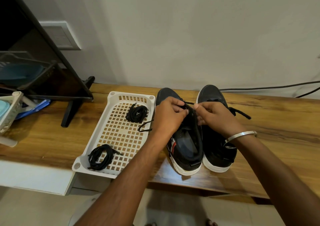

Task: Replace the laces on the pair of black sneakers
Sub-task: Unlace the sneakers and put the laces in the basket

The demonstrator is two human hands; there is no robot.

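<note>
the two black sneakers stood side by side on the wooden table (270, 122), toes toward the wall, white soles toward me. my left hand (168, 116) and my right hand (213, 116) were both over the left sneaker (186, 149), up near its front eyelets, almost touching each other. the fingers of my left hand were curled and pinching the black lace (187, 104) of that shoe; a thin loop of the same lace trailed out past my left wrist toward the basket. my right fingers were curled too, pinching at the lace or the edge of the shoe opening, i couldn't tell which. the right sneaker (216, 154) sat just beside it, partly under my right wrist, its own lace end lying loose on the table to the right. a silver bangle (241, 135) sat on my right wrist. to the left of the shoes lay a white plastic basket (97, 139) holding two coiled bundles of black laces, one at the far end (136, 113) and one at the near end (100, 156).
</note>
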